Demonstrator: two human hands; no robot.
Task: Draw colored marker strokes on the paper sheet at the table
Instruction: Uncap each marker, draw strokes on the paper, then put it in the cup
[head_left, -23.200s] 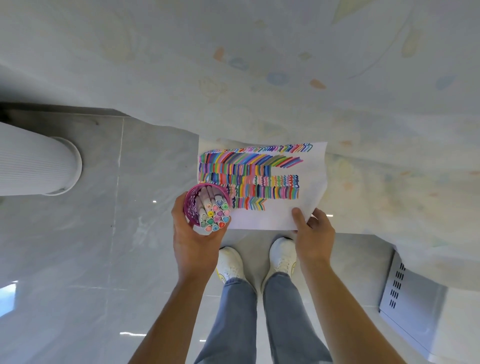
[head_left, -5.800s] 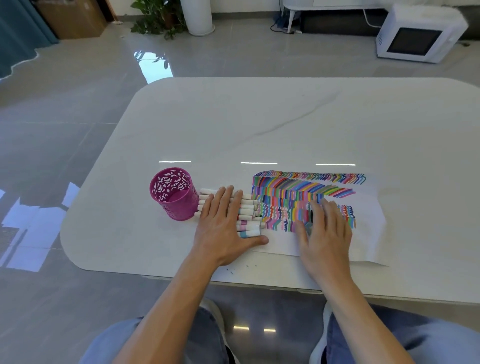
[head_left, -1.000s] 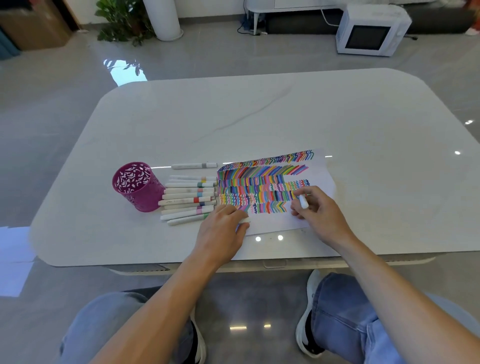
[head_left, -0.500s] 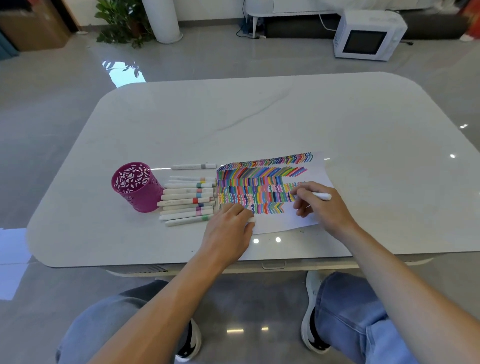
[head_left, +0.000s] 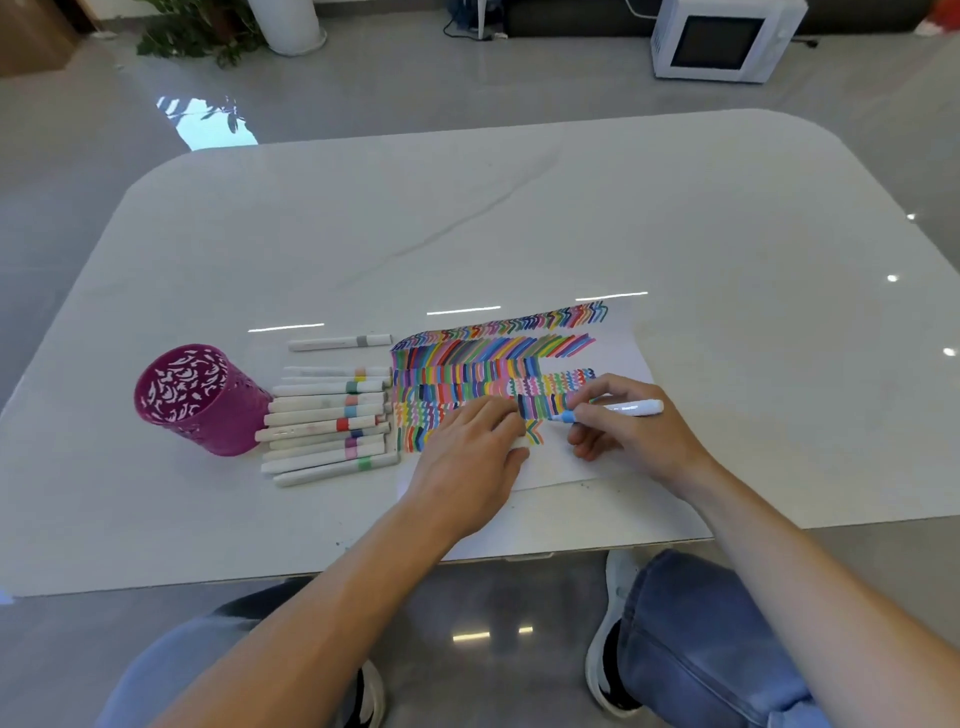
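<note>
Table: I see a white marbled table (head_left: 519, 208) with rounded corners.
Paper sheet: the paper sheet (head_left: 618, 353) lies flat near the front edge, filled with rows of coloured strokes.
Spare markers: a row of capped markers (head_left: 327, 415) lies just left of the sheet.
Cup: a magenta cut-out cup (head_left: 208, 410) stands upright beside that row.
Left hand: my left hand (head_left: 467, 467) rests on the sheet's lower part; something small and white shows by the thumb, and I cannot tell whether it is gripped.
Right hand: my right hand (head_left: 634, 431) pinches a marker.
Blue marker: the blue marker (head_left: 623, 408) lies almost level, tip on the sheet.
</note>
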